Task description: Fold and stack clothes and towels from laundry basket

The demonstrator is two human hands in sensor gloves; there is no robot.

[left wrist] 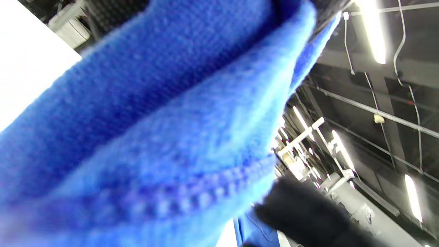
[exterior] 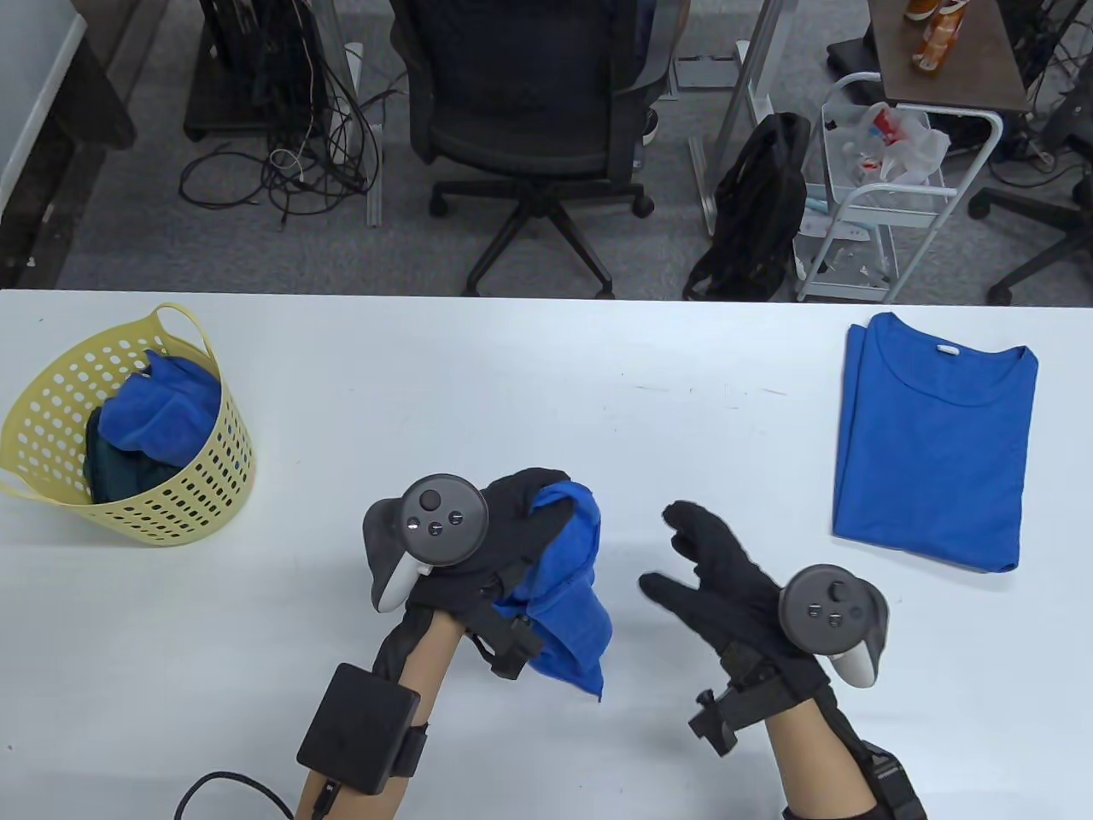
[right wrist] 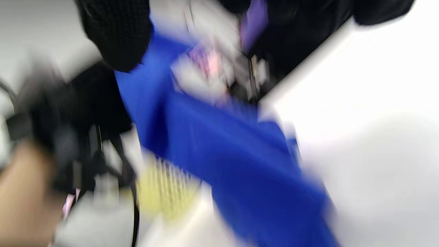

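My left hand (exterior: 512,512) grips a blue towel (exterior: 568,598) and holds it above the table's front middle; the cloth hangs down beside my wrist. The towel fills the left wrist view (left wrist: 154,137) and shows blurred in the right wrist view (right wrist: 240,154). My right hand (exterior: 700,555) is open and empty, fingers spread, just right of the towel and apart from it. A folded blue T-shirt (exterior: 935,440) lies flat at the table's right. A yellow laundry basket (exterior: 51,427) at the left holds a blue cloth (exterior: 162,410) and a dark green one (exterior: 119,470).
The white table (exterior: 512,384) runs the full width. Beyond its far edge stand an office chair (exterior: 529,145), a black backpack (exterior: 756,213) and a white cart (exterior: 888,196). A black cable (exterior: 230,790) trails from my left forearm.
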